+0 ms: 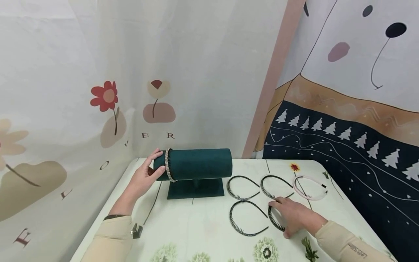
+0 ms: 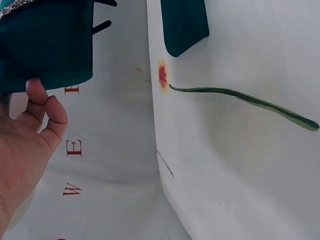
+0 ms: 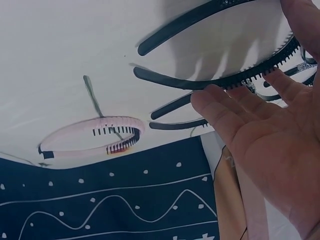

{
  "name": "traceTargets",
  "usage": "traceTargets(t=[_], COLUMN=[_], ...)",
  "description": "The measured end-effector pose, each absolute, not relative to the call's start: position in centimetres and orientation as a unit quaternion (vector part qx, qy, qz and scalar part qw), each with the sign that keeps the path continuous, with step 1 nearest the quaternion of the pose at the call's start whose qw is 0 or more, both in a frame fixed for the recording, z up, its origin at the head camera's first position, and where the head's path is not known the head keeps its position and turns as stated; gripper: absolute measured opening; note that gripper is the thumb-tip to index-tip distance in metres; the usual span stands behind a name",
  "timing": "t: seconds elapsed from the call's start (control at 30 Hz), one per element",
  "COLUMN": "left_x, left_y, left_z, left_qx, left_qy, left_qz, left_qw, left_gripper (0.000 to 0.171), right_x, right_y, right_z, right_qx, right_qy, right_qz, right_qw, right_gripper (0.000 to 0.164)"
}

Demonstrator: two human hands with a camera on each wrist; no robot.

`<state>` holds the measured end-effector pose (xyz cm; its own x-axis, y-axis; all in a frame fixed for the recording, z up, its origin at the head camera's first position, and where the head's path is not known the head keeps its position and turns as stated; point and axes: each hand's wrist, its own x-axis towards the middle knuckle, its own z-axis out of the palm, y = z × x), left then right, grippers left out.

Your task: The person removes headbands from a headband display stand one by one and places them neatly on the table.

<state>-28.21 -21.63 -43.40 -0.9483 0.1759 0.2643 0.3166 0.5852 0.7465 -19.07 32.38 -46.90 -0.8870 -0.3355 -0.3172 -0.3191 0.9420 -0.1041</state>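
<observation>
A dark green velvet roll stand (image 1: 201, 163) stands at the back of the table, with one sparkly headband (image 1: 168, 165) around its left part. My left hand (image 1: 144, 178) holds the roll's left end, fingers over the top and thumb in front; in the left wrist view, curled fingertips (image 2: 37, 92) touch the end's edge. On the right, my right hand (image 1: 291, 214) spans a black toothed headband (image 1: 275, 219) lying on the table. Its fingers (image 3: 220, 107) lie along one side of the band and the thumb is at the other, partly hiding it.
Three other dark headbands (image 1: 234, 218) lie near the right hand, left of it and behind it. A pink headband (image 1: 309, 198) lies at the back right. The table (image 1: 196, 225) has a flower-patterned cover, with printed curtains (image 1: 203, 72) behind it.
</observation>
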Motion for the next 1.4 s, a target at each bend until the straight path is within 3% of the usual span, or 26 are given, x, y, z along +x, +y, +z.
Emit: traceTargets(t=[0.47,0.93,1.2,1.4], left_x=[-28.5,-28.4,-28.6,-28.8], left_y=[-21.1,-21.3,-21.6,-21.9], left_z=[-43.1,-43.0,-43.1,-42.6], left_qx=[-0.146,-0.143,-0.155,-0.167], left_qy=[-0.888,-0.894,-0.904,-0.908], left_qz=[-0.429,-0.414,-0.374,-0.359], left_qw=[0.08,0.089,0.136,0.139], left_gripper=[0.063,0.062,0.06,0.058], right_x=[-18.8,-18.3,-17.1,-18.5], right_y=[33.1,33.7,34.5,35.2], right_z=[-47.5,-47.8,-47.3,-43.3], right_qx=[-0.149,-0.161,-0.151,-0.153], right_qy=[0.969,0.97,0.978,0.975], right_qz=[-0.043,-0.045,-0.069,-0.143], right_qw=[0.194,0.174,0.127,0.07], right_gripper=[0.114,0.112,0.122,0.125])
